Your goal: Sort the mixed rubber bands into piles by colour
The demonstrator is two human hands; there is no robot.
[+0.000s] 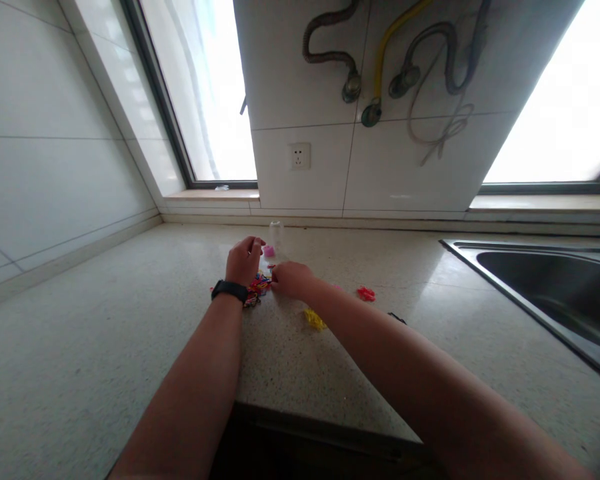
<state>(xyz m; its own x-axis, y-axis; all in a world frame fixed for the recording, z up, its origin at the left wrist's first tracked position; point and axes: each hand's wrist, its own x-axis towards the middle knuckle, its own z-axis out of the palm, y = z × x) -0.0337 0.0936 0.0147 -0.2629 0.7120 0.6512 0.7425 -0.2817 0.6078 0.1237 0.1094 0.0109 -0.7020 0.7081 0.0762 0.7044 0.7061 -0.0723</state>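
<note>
A mixed heap of small coloured pieces, which look like coated paper clips in red, yellow, blue and black, lies on the counter between my hands. My left hand, with a black band on its wrist, is over the heap's left side. Its fingers are curled together, and anything in them is hidden. At the heap's right edge, my right hand has its fingers pinched low over the pieces; what they grip is too small to make out. A pink cap sits just beyond, beside a clear plastic container.
Sorted by colour, a yellow pile lies under my right forearm, with a red pile and black pieces farther right. A steel sink is set into the speckled counter. Behind stands a tiled wall with a socket.
</note>
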